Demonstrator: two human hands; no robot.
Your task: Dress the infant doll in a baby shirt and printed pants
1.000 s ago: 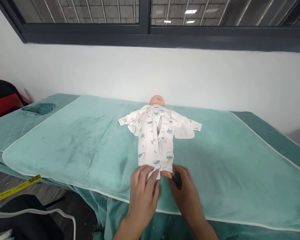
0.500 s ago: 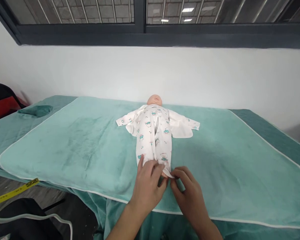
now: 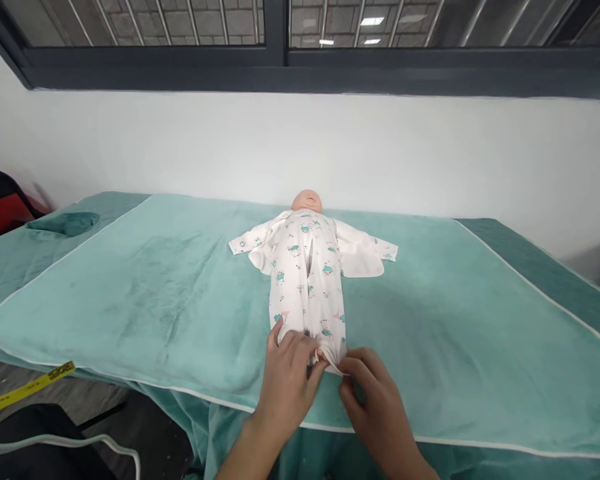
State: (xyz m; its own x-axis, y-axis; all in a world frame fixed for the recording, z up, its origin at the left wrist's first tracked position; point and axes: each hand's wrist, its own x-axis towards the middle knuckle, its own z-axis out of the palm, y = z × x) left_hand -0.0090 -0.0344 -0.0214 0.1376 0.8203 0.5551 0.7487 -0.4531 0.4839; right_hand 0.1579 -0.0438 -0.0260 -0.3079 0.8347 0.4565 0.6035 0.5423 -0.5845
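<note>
A baby doll (image 3: 307, 200) lies on its back, its head toward the wall. White printed baby clothes (image 3: 305, 267) cover its body, arms spread and a slit showing down the front. At the lower end of the trouser legs, my left hand (image 3: 290, 373) pinches the cloth near the middle, its fingers hiding part of the hem. My right hand (image 3: 373, 393) is closed on the hem's right corner, pulling it out to a point. The doll's feet are hidden by cloth and fingers.
A light green blanket (image 3: 140, 280) with white piping covers the bed, over a darker green cover. A folded green cloth (image 3: 65, 225) and a red and black bag (image 3: 3, 207) are at the left. A white cable (image 3: 80, 439) and yellow strap (image 3: 25, 390) hang lower left.
Both hands have moved slightly toward me, drawing the leg hem down with them. The trouser legs now reach lower, and the skin-coloured bit at the hem is less visible.
</note>
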